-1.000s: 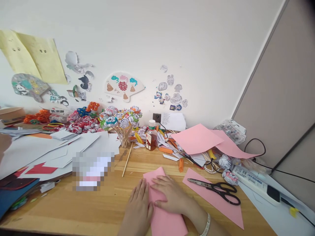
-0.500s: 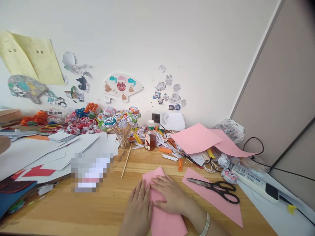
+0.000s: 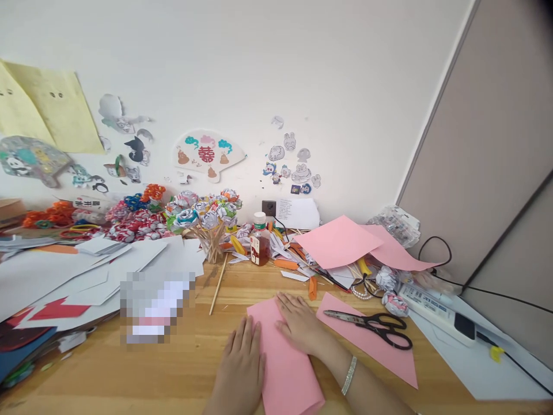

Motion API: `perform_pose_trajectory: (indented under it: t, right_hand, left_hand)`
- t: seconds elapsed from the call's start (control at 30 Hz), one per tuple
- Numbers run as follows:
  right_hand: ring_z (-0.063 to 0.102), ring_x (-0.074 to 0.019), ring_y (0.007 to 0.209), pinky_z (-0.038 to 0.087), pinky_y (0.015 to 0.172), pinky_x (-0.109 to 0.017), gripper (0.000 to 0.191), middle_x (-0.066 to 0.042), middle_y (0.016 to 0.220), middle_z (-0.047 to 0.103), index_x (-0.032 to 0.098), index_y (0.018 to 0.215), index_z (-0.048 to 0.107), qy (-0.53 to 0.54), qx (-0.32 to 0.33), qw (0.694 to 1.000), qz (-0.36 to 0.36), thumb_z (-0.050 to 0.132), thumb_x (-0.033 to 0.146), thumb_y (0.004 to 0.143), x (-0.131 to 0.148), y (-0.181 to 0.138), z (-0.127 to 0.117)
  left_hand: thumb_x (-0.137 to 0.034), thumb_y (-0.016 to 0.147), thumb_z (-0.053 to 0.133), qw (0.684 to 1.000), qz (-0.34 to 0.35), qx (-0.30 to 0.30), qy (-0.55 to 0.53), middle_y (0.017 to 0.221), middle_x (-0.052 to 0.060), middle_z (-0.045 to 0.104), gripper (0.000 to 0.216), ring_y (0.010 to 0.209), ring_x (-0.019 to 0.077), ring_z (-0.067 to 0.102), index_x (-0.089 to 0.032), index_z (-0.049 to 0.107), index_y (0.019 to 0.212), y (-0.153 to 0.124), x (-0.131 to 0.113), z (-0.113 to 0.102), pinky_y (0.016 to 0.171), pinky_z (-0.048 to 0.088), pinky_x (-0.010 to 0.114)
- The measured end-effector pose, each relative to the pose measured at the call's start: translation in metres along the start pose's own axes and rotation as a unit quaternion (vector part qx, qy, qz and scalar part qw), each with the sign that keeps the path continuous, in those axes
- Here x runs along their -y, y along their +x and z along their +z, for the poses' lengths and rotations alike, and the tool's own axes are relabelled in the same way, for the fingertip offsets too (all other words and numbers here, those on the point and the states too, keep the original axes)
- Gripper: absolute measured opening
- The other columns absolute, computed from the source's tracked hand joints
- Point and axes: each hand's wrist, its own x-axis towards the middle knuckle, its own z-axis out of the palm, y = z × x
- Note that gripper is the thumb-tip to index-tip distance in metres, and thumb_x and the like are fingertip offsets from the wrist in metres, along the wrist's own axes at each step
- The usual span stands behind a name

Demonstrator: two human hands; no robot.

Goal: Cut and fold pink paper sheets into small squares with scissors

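Observation:
A folded sheet of pink paper (image 3: 285, 363) lies on the wooden table in front of me. Along its left edge rests my left hand (image 3: 242, 363), flat with the fingers stretched forward. My right hand (image 3: 300, 324) lies flat across its upper right edge, fingers extended, with a sparkling bracelet on the wrist. Neither hand grasps anything. To the right, black-handled scissors (image 3: 374, 325) sit on a pink paper strip (image 3: 397, 364) with a slanted end.
White sheets (image 3: 142, 253) pile up at the left. Paper flowers on sticks (image 3: 211, 213) stand at the back beside a small bottle (image 3: 260, 242). More pink sheets (image 3: 339, 242) cover scraps at the back right, near a power strip (image 3: 436, 314). A thin wooden stick (image 3: 219, 283) lies mid-table.
My right hand has slid forward and right to the paper's far right edge, uncovering more of the pink sheet. The left hand stays at the left edge. The view has shifted slightly right.

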Motion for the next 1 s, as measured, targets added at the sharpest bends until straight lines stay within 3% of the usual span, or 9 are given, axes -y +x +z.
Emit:
perform_pose_trajectory:
  t: [0.17,0.23,0.37,0.47,0.53,0.67,0.83,1.0]
  right_hand:
    - [0.017,-0.0224,0.133,0.013,0.108,-0.042,0.060,-0.008,0.146,0.019,0.014,0.139,0.019,-0.005,-0.028,1.000,-0.003,0.029,0.044,0.088,-0.001,0.002,0.006]
    - [0.018,-0.0229,0.133,0.014,0.108,-0.043,0.059,-0.008,0.146,0.019,0.014,0.139,0.020,-0.008,-0.038,0.999,-0.003,0.030,0.044,0.088,-0.001,0.002,0.008]
    - [0.019,-0.0223,0.133,0.016,0.107,-0.042,0.058,-0.009,0.146,0.020,0.013,0.138,0.020,-0.018,-0.045,0.999,0.002,0.030,0.042,0.088,-0.001,0.002,0.010]
    - [0.019,-0.0223,0.133,0.017,0.108,-0.042,0.057,-0.009,0.146,0.021,0.012,0.138,0.020,-0.029,-0.038,0.999,-0.004,0.030,0.039,0.089,0.000,-0.006,0.008]
    - [0.020,-0.0230,0.132,0.018,0.107,-0.042,0.056,-0.009,0.145,0.022,0.013,0.138,0.021,-0.034,-0.036,0.999,-0.013,0.029,0.040,0.089,0.002,-0.018,0.005]
    - [0.025,-0.0237,0.131,0.020,0.107,-0.041,0.055,-0.007,0.145,0.023,0.017,0.139,0.020,-0.028,-0.031,0.999,-0.016,0.026,0.042,0.090,0.008,-0.059,-0.001]
    - [0.023,-0.0231,0.132,0.023,0.106,-0.041,0.053,0.000,0.146,0.015,0.024,0.140,0.010,-0.027,-0.024,0.998,-0.041,0.027,0.036,0.091,0.008,-0.110,0.007]
    - [0.033,-0.0294,0.127,0.034,0.099,-0.045,0.062,-0.008,0.142,0.025,0.016,0.139,0.014,-0.081,-0.026,0.993,-0.082,0.038,0.040,0.087,-0.001,-0.124,0.018]
  left_hand:
    - [-0.020,0.078,0.035,0.998,-0.002,0.061,0.022,0.117,0.017,0.059,0.038,0.113,0.0302,0.049,-0.011,0.062,0.102,0.022,-0.002,-0.002,0.091,0.036,0.045]
    - [-0.024,0.080,0.035,0.998,0.012,0.043,0.033,0.116,0.017,0.060,0.037,0.112,0.0290,0.051,-0.010,0.064,0.099,0.032,-0.005,0.002,0.091,0.037,0.043]
    - [-0.027,0.084,0.033,0.998,0.048,-0.022,0.028,0.118,0.014,0.060,0.042,0.110,0.0247,0.053,-0.010,0.054,0.115,0.035,-0.011,0.016,0.090,0.039,0.036]
    - [-0.028,0.084,0.033,0.998,0.052,-0.039,0.022,0.121,0.015,0.057,0.046,0.114,0.0249,0.050,-0.009,0.045,0.125,0.029,-0.012,0.022,0.094,0.035,0.036]
    - [-0.028,0.085,0.033,0.998,0.050,-0.035,0.018,0.121,0.017,0.057,0.049,0.115,0.0253,0.049,-0.007,0.040,0.128,0.026,-0.012,0.022,0.095,0.034,0.037]
    - [-0.029,0.085,0.030,0.999,0.048,-0.023,0.009,0.120,0.019,0.057,0.046,0.113,0.0271,0.050,-0.004,0.048,0.120,0.028,-0.012,0.017,0.093,0.036,0.038]
    - [-0.030,0.086,0.027,0.999,0.041,0.002,-0.024,0.123,0.018,0.055,0.048,0.115,0.0263,0.048,-0.005,0.048,0.120,0.030,-0.011,0.011,0.094,0.036,0.038]
    - [-0.031,0.085,0.028,0.998,0.032,0.026,-0.042,0.126,0.016,0.052,0.049,0.118,0.0252,0.046,-0.006,0.047,0.123,0.030,-0.010,0.011,0.096,0.035,0.038]
